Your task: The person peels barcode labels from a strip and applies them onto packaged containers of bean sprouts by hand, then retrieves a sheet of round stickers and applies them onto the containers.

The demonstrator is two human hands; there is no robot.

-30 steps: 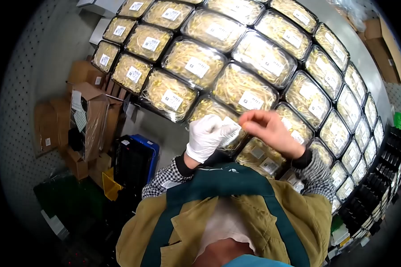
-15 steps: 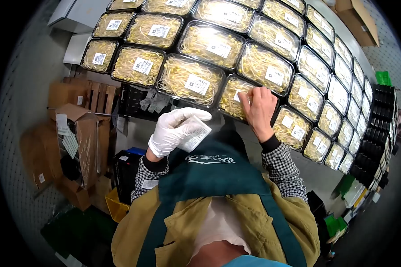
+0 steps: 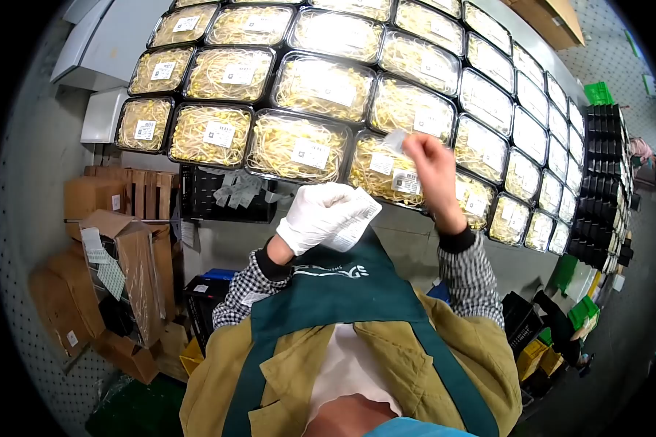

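My left hand [image 3: 315,218], in a white glove, is closed around a stack of printed white labels [image 3: 356,227] in front of my apron. My bare right hand [image 3: 436,173] is raised over the front row, a small translucent piece of film [image 3: 395,141] pinched at its fingertips. Below it sits a black tray of bean sprouts [image 3: 364,173] under clear wrap, bearing a white label [image 3: 381,163] and a second, barcoded label [image 3: 407,182]. Left of that tray, another sprout tray [image 3: 273,146] carries one label.
Rows of similar wrapped sprout trays [image 3: 324,87] cover the table. Stacked black trays [image 3: 603,182] stand at the right. Cardboard boxes [image 3: 120,255] are piled at the left. A black crate [image 3: 197,197] with crumpled strips [image 3: 239,191] sits below the table edge.
My right hand has lifted off the front tray, now holding the translucent film; two labels show on that tray. My left hand has shifted right with the label stack. The view has shifted.
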